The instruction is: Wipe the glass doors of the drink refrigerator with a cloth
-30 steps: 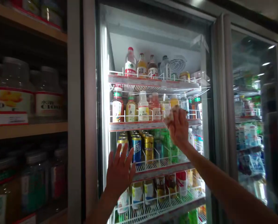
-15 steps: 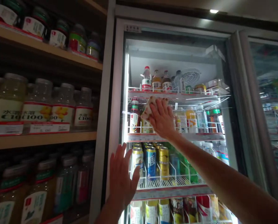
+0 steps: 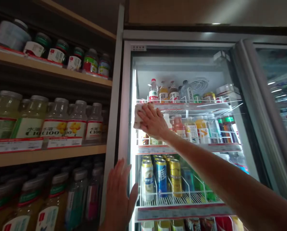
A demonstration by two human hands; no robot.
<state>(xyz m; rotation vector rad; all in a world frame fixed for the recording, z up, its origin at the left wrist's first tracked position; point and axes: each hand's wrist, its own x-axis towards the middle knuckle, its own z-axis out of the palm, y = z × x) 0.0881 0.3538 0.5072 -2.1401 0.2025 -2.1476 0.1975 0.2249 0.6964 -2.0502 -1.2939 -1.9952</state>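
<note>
A pale cloth with brownish spots (image 3: 138, 116) lies against the glass door (image 3: 155, 65) of a lit drinks cooler, near its left edge. My right hand (image 3: 155, 123) presses it to the glass with the palm flat and the arm stretched in from the lower right. Lower down, my left hand (image 3: 119, 194) is raised with its fingers extended and holds nothing. It is by the left door frame (image 3: 127, 106); whether it touches the frame I cannot tell.
Behind the glass stand bottles (image 3: 153, 91) and cans (image 3: 175, 178) on wire shelves. To the left, wooden shelves (image 3: 85, 150) carry rows of bottled drinks (image 3: 58, 117). A second cooler door (image 3: 278, 93) is at the right, past a thick vertical handle (image 3: 251, 80).
My right hand and the cloth have slid left across the glass towards the door's left edge. The view has tilted upward a little. My left hand stays open near the frame.
</note>
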